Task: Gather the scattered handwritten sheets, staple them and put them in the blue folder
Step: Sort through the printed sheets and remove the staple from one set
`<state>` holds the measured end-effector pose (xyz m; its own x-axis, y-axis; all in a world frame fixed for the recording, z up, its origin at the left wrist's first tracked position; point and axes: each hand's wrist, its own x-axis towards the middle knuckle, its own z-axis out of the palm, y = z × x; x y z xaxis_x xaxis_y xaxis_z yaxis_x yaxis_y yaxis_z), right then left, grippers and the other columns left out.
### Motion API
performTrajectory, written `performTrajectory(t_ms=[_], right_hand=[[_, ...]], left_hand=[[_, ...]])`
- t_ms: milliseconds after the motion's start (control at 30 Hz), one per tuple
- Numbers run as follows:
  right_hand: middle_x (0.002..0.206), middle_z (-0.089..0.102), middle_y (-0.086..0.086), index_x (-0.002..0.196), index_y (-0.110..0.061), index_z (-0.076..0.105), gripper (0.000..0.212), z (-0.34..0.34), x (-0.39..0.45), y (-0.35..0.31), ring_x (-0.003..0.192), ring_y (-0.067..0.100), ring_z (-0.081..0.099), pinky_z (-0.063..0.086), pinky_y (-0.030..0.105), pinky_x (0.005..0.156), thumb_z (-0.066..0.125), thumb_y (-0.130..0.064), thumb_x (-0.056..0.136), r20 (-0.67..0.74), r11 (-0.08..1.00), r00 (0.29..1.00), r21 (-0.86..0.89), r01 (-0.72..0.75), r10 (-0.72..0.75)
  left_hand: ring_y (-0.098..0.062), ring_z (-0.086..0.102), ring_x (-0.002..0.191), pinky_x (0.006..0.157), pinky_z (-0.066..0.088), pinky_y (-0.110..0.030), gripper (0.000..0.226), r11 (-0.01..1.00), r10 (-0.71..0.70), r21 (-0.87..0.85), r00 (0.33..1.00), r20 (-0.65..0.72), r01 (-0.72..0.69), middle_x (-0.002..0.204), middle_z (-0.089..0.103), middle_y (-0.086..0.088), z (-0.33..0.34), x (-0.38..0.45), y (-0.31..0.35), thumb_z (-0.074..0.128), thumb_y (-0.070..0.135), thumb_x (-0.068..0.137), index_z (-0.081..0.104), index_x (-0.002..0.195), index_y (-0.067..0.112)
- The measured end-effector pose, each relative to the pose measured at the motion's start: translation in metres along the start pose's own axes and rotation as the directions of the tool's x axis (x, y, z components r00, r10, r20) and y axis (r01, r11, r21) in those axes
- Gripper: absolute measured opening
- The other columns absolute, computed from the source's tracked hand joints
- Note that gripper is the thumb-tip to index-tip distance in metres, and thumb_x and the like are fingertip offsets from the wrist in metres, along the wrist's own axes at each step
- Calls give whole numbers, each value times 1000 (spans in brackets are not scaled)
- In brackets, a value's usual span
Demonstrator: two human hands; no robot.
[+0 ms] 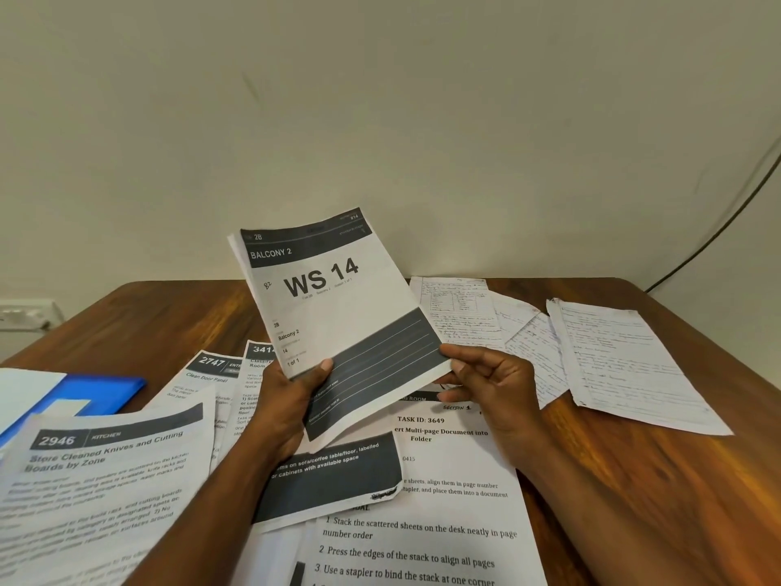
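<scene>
Both hands up over the table (659,458), holding a printed "WS 14" sheet (338,298): left hand (287,399) with thumb pinched on its lower edge, right hand (490,374) with fingers curled at the lower right corner. Handwritten sheets (625,357) lying scattered at the far right, untouched; blue folder (105,391) at the left, partly under printed pages (105,480). Best to set the printed sheet aside, well clear of the handwritten ones, then gather those. No stapler in sight.

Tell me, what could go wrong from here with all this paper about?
Both hands, left hand and right hand, hold the printed WS 14 sheet, not the handwritten sheets, so a printed page could be stapled in by mistake. Printed pages partly cover the blue folder. No stapler is in view.
</scene>
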<state>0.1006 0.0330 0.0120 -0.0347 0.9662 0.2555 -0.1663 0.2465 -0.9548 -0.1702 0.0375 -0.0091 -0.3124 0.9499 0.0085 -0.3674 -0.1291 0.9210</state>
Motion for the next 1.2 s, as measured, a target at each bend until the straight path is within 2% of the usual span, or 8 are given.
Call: performTrajectory(t_ms=[267, 400, 567, 733, 833, 933, 1067, 1200], right_hand=[[112, 79, 13, 122, -4, 73, 34, -2, -1, -2, 88, 40, 78, 66, 31, 69, 59, 13, 95, 70, 996, 997, 83, -20, 14], [109, 80, 12, 119, -8, 75, 30, 1, -3, -6, 83, 41, 78, 66, 33, 68, 73, -6, 89, 41, 996, 999, 84, -39, 36], [103, 80, 13, 113, -12, 78, 23, 0, 1, -2, 75, 31, 79, 66, 29, 67, 69, -1, 94, -3, 997, 998, 28, -65, 65], [100, 79, 22, 114, -6, 76, 26, -2, 2, -1, 75, 30, 79, 67, 34, 70, 61, 6, 98, 25, 994, 996, 69, -83, 82], [102, 77, 26, 116, -4, 74, 28, -4, 4, -1, 76, 37, 78, 65, 46, 73, 57, 8, 98, 16, 988, 992, 87, -125, 124], [103, 77, 26, 120, -2, 67, 24, -4, 5, -7, 85, 43, 76, 64, 53, 74, 62, -4, 97, 7, 975, 989, 165, -149, 150], [91, 81, 9, 118, -13, 69, 36, 3, 4, -13, 82, 28, 79, 62, 35, 67, 77, -21, 85, 44, 972, 977, 100, -213, 210], [94, 82, 4, 106, -17, 73, 16, 10, 1, -8, 82, 19, 79, 60, 26, 60, 75, -10, 91, 69, 964, 961, -28, -265, 266]], left_hand=[[-24, 80, 87, 68, 66, -34, 33, 1000, 2, 5, 1000, 3, -2, 96, 82, -6, 0, 1, 0, 72, -7, 90, 67, 113, 15], [-26, 79, 90, 73, 66, -38, 32, 1000, -3, 7, 1000, -7, 3, 99, 81, -7, -1, 2, -1, 73, -6, 90, 68, 113, 16], [-30, 78, 96, 79, 64, -43, 37, 1000, -7, 12, 1000, -5, 7, 106, 81, -10, -4, 3, -3, 75, -4, 89, 67, 121, 13], [-31, 78, 98, 77, 65, -41, 38, 1000, -15, -6, 1000, 8, 15, 107, 80, -13, -3, 4, -4, 75, -5, 89, 67, 123, 11], [-32, 77, 100, 82, 63, -44, 38, 1000, -11, 7, 1000, 28, 11, 111, 80, -14, -4, 3, -3, 75, -5, 89, 67, 123, 12], [-31, 77, 105, 88, 62, -45, 42, 999, 0, 53, 997, 74, -4, 115, 79, -14, -3, -1, -2, 75, -4, 88, 65, 127, 10], [-34, 74, 113, 94, 61, -45, 52, 989, -9, 148, 988, 157, -14, 117, 78, -14, -3, -5, 0, 83, 8, 82, 64, 131, 5], [-33, 73, 115, 99, 59, -49, 59, 979, -44, 205, 970, 238, -6, 119, 78, -13, 0, -11, 1, 91, 17, 77, 66, 130, 8]])
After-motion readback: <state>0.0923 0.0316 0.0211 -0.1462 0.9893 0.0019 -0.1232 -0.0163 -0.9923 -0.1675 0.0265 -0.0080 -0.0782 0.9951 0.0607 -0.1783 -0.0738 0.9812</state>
